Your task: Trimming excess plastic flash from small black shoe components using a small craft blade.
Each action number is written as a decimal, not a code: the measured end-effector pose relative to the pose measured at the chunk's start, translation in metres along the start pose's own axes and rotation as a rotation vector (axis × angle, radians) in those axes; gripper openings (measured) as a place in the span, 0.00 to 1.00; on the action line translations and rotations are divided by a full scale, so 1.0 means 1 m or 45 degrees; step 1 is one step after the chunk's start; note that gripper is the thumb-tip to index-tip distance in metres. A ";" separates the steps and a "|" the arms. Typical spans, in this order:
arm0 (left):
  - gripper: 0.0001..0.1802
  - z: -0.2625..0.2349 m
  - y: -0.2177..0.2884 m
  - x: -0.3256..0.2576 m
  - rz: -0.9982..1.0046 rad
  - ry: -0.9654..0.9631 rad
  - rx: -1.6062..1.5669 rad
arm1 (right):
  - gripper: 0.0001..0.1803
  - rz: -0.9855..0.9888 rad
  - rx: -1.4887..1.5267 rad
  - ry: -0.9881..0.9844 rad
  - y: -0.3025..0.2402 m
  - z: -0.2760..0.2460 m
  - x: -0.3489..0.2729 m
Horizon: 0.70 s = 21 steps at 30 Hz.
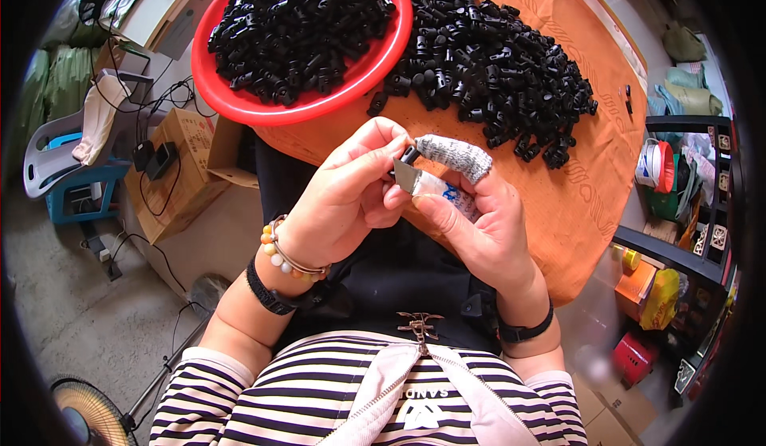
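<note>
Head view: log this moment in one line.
left hand: holds black piece | right hand: holds metal blade | red basin: heaped, black pieces | black pile: beside basin

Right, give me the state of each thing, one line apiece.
Left hand: pinching small black part
Right hand: closed on flat metal piece
Finger sleeve: worn
Red basin: heaped with black parts
Black pile: loose on orange cloth
Jacket zip: partly open
Fan: motion unclear

Open lane: table (pixel 570 215) is bare right of the right hand (pixel 495 211), out to the edge. Ahead is blocked — heap of black parts (pixel 503 63) past the right hand, red basin (pixel 319 104) past the left hand (pixel 359 171), no gap between them. Cardboard box (pixel 171 167) obstructs farther left.
</note>
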State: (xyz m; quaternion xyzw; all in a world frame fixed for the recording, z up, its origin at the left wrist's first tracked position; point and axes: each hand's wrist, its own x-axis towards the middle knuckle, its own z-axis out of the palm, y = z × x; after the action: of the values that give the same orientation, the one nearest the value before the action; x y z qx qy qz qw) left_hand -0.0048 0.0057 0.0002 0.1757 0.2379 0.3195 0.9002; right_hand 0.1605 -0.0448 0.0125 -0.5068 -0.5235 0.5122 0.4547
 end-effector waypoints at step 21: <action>0.06 0.002 -0.002 0.001 0.005 -0.061 -0.071 | 0.19 -0.049 0.038 0.012 -0.001 0.000 -0.001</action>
State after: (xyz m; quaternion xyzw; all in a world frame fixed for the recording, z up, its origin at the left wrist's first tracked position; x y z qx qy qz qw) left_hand -0.0021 0.0048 0.0005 0.1588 0.2068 0.3236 0.9096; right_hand 0.1605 -0.0461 0.0135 -0.4923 -0.5232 0.5087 0.4744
